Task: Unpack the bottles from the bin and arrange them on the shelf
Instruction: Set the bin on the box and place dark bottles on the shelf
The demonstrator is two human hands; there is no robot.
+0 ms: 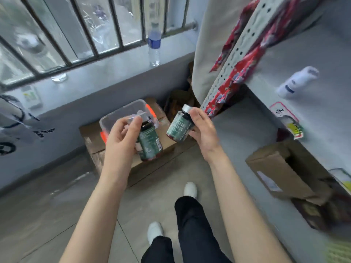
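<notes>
1. The left hand (121, 137) grips a dark green-labelled bottle (150, 144) near its black cap, fingers curled round it.
2. The right hand (203, 130) holds a silver-capped green-labelled bottle (180, 127), which is tilted.
3. Behind both, a clear plastic bin (121, 115) with orange latches sits on a brown cardboard box (168, 144).
4. To the right, a white plastic bottle (298, 81) lies on the grey metal shelf (311, 118).

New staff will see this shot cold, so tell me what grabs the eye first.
Dead centre, the left grip holds a dark green bottle and the right grip holds a second green bottle with a silver cap, both in front of the clear bin on cardboard boxes. Next comes the red patterned wrapping on the perforated upright at upper right, then a white bottle on the grey shelf.
</notes>
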